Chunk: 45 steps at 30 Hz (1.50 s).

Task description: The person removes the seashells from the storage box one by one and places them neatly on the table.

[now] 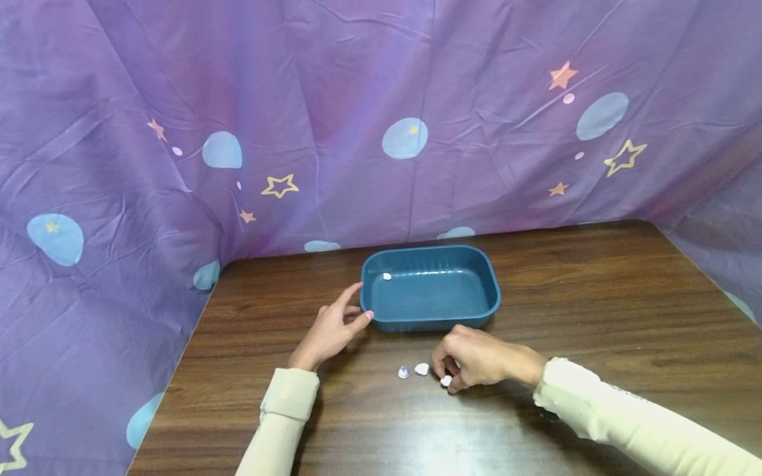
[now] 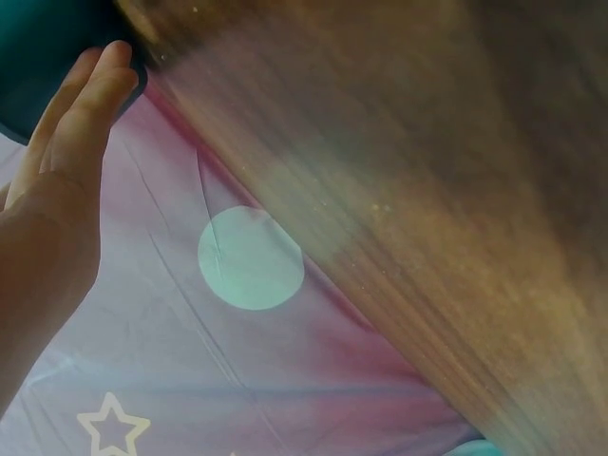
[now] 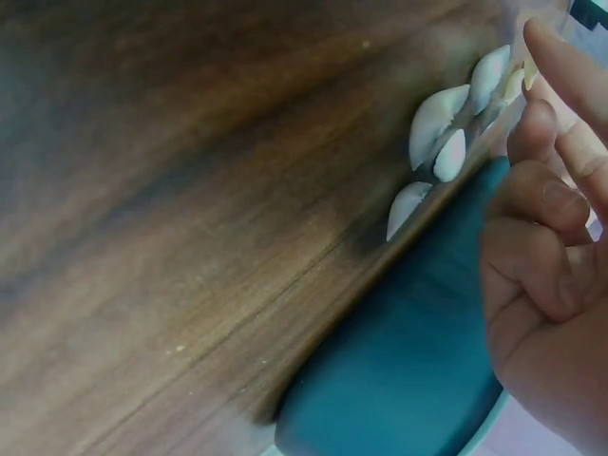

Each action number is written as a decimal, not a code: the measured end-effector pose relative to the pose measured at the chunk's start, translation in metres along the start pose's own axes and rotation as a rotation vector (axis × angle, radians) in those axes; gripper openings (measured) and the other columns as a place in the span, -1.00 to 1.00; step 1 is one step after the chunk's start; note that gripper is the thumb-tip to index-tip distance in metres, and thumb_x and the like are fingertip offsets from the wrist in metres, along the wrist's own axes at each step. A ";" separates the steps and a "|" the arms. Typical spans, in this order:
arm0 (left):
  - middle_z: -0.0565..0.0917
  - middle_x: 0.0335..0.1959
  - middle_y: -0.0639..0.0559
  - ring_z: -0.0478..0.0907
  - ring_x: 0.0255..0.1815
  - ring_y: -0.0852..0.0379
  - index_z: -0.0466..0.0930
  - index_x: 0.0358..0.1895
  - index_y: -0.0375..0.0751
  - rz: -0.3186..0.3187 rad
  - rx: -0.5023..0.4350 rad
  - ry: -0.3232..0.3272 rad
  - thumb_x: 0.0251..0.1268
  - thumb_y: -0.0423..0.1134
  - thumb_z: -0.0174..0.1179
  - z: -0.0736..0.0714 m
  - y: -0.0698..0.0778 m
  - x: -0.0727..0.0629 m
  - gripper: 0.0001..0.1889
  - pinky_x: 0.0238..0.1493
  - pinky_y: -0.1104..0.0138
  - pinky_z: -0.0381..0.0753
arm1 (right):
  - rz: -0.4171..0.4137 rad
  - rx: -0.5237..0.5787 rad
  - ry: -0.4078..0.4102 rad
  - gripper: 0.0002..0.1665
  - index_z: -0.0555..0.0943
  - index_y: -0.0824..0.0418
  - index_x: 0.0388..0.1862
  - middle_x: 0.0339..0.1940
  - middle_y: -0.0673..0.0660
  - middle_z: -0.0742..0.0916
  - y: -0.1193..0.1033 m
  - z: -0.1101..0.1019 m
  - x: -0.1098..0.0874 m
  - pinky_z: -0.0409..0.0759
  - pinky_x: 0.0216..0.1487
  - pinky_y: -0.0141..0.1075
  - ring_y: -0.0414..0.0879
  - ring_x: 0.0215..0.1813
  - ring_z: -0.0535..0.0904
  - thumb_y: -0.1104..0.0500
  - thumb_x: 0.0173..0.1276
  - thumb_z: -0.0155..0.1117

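Observation:
A blue plastic basin [image 1: 428, 325] stands on the wooden table in the head view, with one small white garlic clove [image 1: 387, 276] inside at its left. My left hand [image 1: 330, 328] touches the basin's left rim with the fingertips and thumb, its fingers fairly straight in the left wrist view. In front of the basin, my right hand [image 1: 476, 357] pinches a white clove [image 1: 446, 381] between thumb and index finger, low over the table. Left of these fingers lie another white clove [image 1: 421, 369] and a purplish one [image 1: 403, 372]. Several cloves [image 3: 437, 123] also show in the right wrist view.
The brown wooden table [image 1: 595, 297] extends to both sides of the basin. Behind it and along the left hangs a purple cloth [image 1: 333, 99] printed with stars and blue spots, close to the table's back edge.

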<state>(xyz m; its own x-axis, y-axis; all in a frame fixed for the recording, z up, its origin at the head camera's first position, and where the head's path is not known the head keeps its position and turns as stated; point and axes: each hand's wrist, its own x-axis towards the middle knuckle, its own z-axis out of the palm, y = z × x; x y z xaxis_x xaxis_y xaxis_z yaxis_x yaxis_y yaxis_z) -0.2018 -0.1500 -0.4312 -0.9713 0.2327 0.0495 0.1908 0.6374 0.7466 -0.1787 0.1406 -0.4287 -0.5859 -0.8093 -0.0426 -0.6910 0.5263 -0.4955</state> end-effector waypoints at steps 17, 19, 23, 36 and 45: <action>0.76 0.07 -0.21 0.71 0.12 -0.15 0.20 0.56 0.02 -0.013 0.010 -0.008 0.42 0.00 0.22 0.000 0.000 0.000 -0.30 0.29 -0.09 0.58 | 0.012 -0.011 -0.045 -0.66 0.62 -0.08 -0.53 -0.70 -0.28 0.57 0.003 0.001 0.003 0.40 -0.53 -0.55 -0.49 -0.60 0.39 0.16 -0.17 0.68; 0.75 0.08 -0.21 0.70 0.14 -0.15 0.20 0.56 0.03 -0.015 0.014 -0.008 0.41 0.00 0.22 0.000 0.001 0.000 -0.30 0.31 -0.09 0.56 | 0.012 -0.010 -0.049 -0.66 0.63 -0.08 -0.52 -0.69 -0.28 0.57 0.003 0.000 0.003 0.41 -0.52 -0.55 -0.49 -0.60 0.40 0.16 -0.16 0.68; 0.75 0.09 -0.22 0.69 0.16 -0.17 0.19 0.56 0.02 -0.015 0.015 -0.010 0.42 0.00 0.21 0.000 0.001 0.001 -0.29 0.32 -0.09 0.55 | 0.002 -0.003 -0.045 -0.68 0.67 -0.05 -0.46 -0.71 -0.27 0.58 0.002 -0.003 0.004 0.43 -0.50 -0.56 -0.50 -0.63 0.39 0.14 -0.14 0.69; 0.75 0.09 -0.17 0.61 0.25 -0.22 0.19 0.56 0.05 -0.033 0.021 -0.017 0.42 0.02 0.21 0.000 0.001 -0.001 -0.29 0.43 -0.15 0.42 | -0.063 0.011 0.017 -0.75 0.71 0.04 -0.34 -0.69 -0.24 0.58 -0.005 -0.032 0.019 0.46 -0.41 -0.53 -0.50 -0.59 0.39 0.20 0.00 0.60; 0.76 0.09 -0.17 0.65 0.21 -0.19 0.19 0.56 0.04 -0.023 0.022 -0.014 0.42 0.01 0.21 -0.001 0.000 0.000 -0.29 0.42 -0.15 0.43 | -0.045 0.013 0.085 -0.74 0.69 -0.04 -0.35 -0.62 -0.25 0.63 -0.008 -0.060 0.035 0.47 -0.36 -0.48 -0.43 -0.53 0.46 0.15 0.01 0.61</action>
<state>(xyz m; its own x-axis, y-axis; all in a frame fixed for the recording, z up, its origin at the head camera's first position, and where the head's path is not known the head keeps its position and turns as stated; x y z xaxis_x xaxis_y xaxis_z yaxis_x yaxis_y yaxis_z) -0.2016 -0.1504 -0.4305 -0.9735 0.2277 0.0230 0.1714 0.6586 0.7327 -0.2193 0.1241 -0.3741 -0.5885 -0.8067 0.0532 -0.7122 0.4862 -0.5064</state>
